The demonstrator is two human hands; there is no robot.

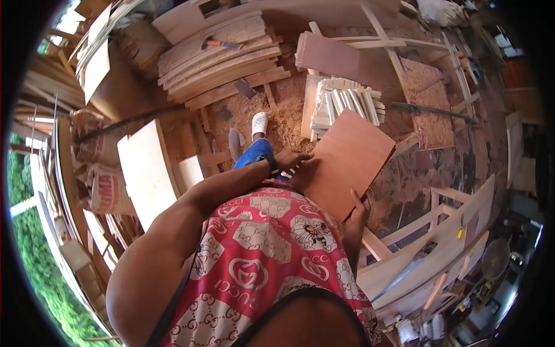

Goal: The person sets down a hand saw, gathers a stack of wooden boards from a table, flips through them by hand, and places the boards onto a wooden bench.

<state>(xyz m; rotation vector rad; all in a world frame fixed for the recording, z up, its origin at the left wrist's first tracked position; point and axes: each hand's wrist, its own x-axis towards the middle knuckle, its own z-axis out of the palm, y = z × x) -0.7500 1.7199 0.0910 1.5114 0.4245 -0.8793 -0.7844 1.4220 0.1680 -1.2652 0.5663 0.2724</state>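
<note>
A flat reddish-brown board (347, 162) is held at a tilt in front of my body. My right hand (359, 209) grips its lower right edge, the fingers curled around it. At the board's left corner is my left hand (293, 159), its fingers bent toward the edge; a watch sits on that wrist. Just beyond the board lies a stack of pale wood strips (347, 104), partly covered by it.
Stacked planks (225, 58) with a hammer (222, 44) on top stand ahead left. A second brown board (326, 55) lies ahead. Left is a pale panel (149, 168); right, a wooden frame (428, 222). Sawdust (277, 115) covers the floor.
</note>
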